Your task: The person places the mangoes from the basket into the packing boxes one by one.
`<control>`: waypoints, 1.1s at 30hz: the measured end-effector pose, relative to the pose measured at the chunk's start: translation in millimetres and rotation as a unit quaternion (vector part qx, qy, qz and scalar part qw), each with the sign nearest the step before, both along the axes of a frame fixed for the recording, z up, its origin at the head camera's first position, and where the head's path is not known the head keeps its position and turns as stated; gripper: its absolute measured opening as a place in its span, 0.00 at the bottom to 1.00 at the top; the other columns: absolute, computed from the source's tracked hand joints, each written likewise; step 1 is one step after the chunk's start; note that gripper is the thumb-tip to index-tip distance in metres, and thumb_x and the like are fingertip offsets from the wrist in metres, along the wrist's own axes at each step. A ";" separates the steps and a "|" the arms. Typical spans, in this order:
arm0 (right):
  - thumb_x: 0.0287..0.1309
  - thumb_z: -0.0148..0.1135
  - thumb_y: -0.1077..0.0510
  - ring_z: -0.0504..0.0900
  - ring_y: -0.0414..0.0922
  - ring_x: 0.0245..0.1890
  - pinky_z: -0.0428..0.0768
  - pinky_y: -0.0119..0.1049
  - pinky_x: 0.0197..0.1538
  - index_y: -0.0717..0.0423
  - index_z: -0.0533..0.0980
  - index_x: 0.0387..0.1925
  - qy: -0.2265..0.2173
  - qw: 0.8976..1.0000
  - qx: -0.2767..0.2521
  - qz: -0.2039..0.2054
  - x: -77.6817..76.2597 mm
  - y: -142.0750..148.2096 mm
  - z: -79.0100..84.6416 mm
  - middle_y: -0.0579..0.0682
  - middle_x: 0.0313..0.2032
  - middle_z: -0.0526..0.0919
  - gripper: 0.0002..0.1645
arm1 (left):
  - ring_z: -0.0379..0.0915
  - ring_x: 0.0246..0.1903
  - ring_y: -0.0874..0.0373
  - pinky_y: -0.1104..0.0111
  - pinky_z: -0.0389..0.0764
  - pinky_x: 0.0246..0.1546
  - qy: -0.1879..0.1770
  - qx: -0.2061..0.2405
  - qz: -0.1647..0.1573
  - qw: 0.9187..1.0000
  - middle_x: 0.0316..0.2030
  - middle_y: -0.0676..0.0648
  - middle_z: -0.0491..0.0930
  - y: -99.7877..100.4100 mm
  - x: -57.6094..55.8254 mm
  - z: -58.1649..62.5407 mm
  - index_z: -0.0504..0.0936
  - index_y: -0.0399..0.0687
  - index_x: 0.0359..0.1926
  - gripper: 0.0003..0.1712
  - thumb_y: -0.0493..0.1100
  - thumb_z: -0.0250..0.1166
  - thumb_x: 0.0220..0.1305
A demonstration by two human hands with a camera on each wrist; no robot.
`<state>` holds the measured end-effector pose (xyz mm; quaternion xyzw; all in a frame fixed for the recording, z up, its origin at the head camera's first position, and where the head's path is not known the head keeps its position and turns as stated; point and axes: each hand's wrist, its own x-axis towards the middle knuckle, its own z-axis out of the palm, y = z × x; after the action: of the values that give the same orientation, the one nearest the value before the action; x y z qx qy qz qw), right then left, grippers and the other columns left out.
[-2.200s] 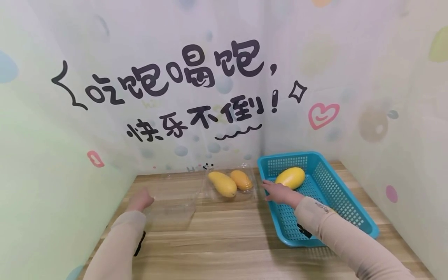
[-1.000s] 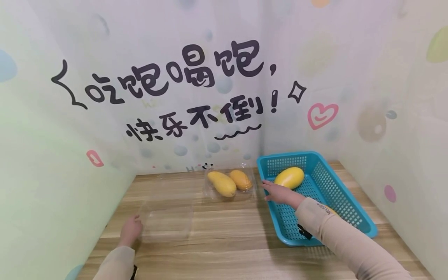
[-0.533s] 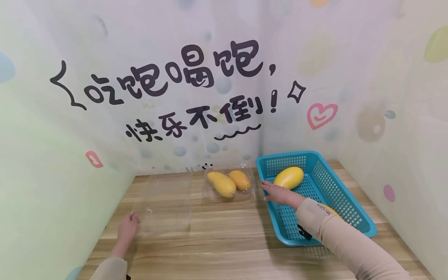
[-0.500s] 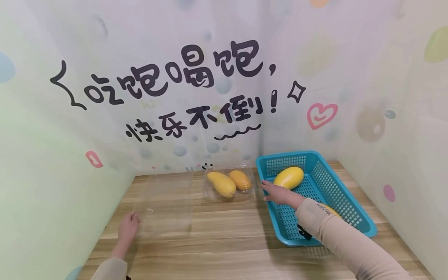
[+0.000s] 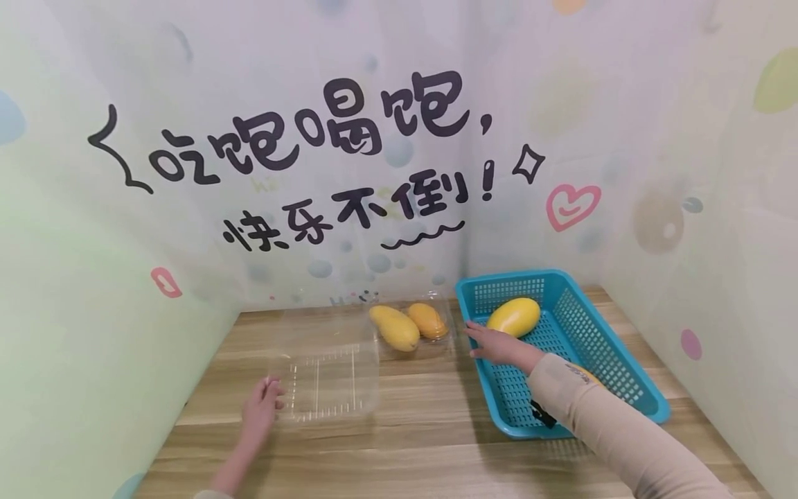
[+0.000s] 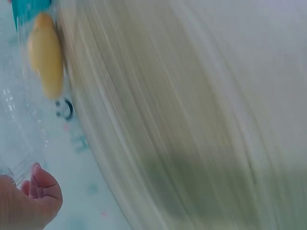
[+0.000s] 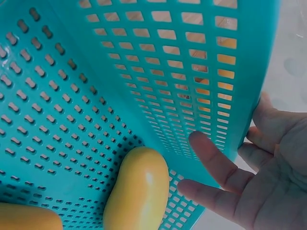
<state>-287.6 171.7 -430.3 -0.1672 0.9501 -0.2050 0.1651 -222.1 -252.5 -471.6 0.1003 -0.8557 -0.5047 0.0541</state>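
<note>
My left hand [image 5: 260, 405] pinches the left edge of a clear plastic clamshell box [image 5: 330, 384], whose ribbed panel faces me. In the left wrist view its fingers [image 6: 45, 189] are curled at the see-through plastic [image 6: 21, 129]. My right hand [image 5: 499, 344] lies across the left rim of the blue mesh basket [image 5: 561, 430]. The right wrist view has its fingers [image 7: 218, 165] fairly straight, some inside the basket wall and some outside. A yellow mango-like fruit [image 7: 139, 191] sits in the basket near those fingers, and another [image 7: 29, 218] shows partly.
A second clear box [image 5: 445, 350] stands at the back wall, holding a long yellow fruit [image 5: 395, 329] and an orange-yellow one [image 5: 427, 320]. The wood-grain table [image 5: 399, 443] is bounded by printed walls behind and at both sides.
The left hand first came nearer with the clear box, then moved right, bringing it towards the box with fruit. Its ribbed panel now shows plainly. The right hand and basket stay put.
</note>
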 end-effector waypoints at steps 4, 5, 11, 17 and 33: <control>0.64 0.51 0.59 0.55 0.60 0.66 0.63 0.52 0.63 0.65 0.54 0.66 0.000 1.000 -0.007 0.005 0.2 0.6 0.8 0.63 0.69 0.47 0.33 | 0.70 0.32 0.56 0.71 0.75 0.27 -0.003 0.020 -0.009 1.000 0.44 0.33 0.73 18.5 7.3 -0.6 0.65 0.31 0.57 0.21 0.42 0.41 0.71; 0.64 0.51 0.59 0.55 0.59 0.66 0.63 0.52 0.63 0.65 0.54 0.66 0.001 1.000 -0.008 0.004 0.3 0.7 1.0 0.63 0.69 0.47 0.33 | 0.70 0.33 0.55 0.70 0.75 0.28 -0.004 0.023 -0.013 1.000 0.44 0.33 0.73 23.0 9.4 -2.0 0.65 0.31 0.57 0.22 0.43 0.41 0.71; 0.64 0.51 0.58 0.53 0.59 0.66 0.61 0.52 0.64 0.64 0.54 0.67 -0.004 1.000 -0.016 0.005 -0.1 0.5 1.5 0.62 0.69 0.46 0.34 | 0.71 0.34 0.50 0.66 0.75 0.30 -0.009 0.035 -0.026 0.999 0.44 0.32 0.73 49.2 24.9 -19.4 0.65 0.31 0.57 0.22 0.44 0.42 0.71; 0.64 0.51 0.58 0.51 0.59 0.67 0.59 0.53 0.65 0.65 0.54 0.67 -0.003 1.000 -0.016 0.006 -1.3 1.6 -0.3 0.62 0.69 0.46 0.34 | 0.70 0.31 0.53 0.67 0.74 0.29 -0.005 0.051 -0.057 0.997 0.41 0.34 0.74 70.7 34.7 -36.9 0.67 0.30 0.55 0.20 0.40 0.44 0.70; 0.64 0.50 0.58 0.50 0.59 0.67 0.58 0.53 0.66 0.65 0.53 0.67 -0.011 1.000 -0.027 0.006 1.3 2.0 1.9 0.62 0.69 0.46 0.33 | 0.56 0.12 0.65 0.75 0.68 0.14 -0.070 0.082 -0.104 0.989 0.31 0.39 0.69 97.9 42.4 -51.2 0.59 0.28 0.61 0.24 0.39 0.41 0.69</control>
<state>-286.3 173.7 -428.3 -0.1748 0.9414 -0.2317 0.1720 -179.6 -154.6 -522.8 0.0496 -0.8188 -0.5679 -0.0674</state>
